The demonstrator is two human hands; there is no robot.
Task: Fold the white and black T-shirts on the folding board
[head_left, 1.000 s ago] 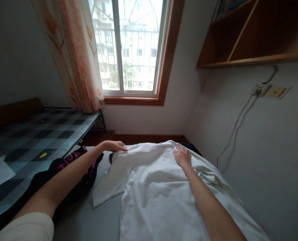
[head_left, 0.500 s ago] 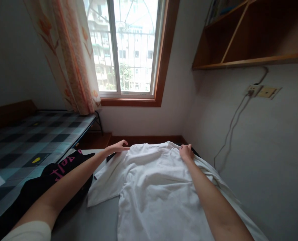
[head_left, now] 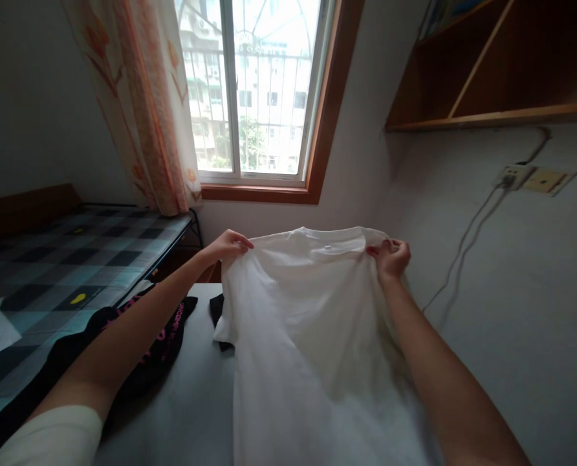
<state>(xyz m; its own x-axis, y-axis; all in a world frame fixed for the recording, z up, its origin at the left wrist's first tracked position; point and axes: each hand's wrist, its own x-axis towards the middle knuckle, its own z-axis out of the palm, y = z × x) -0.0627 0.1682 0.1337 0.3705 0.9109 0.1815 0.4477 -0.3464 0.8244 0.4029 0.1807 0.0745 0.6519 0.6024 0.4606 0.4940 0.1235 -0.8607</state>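
White T-shirt (head_left: 308,323) at lower center of frame, left hand (head_left: 229,245) and right hand (head_left: 391,259) each pinching a shoulder; keep both grips level and tension even so the front hangs flat.

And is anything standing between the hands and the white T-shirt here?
Nothing visible: the left hand pinches one shoulder of the white T-shirt and the right hand grips near the other. The black garment with pink lettering lies off to the left, not between them.

White shirt (head_left: 293,336), black-checked mattress (head_left: 85,259)
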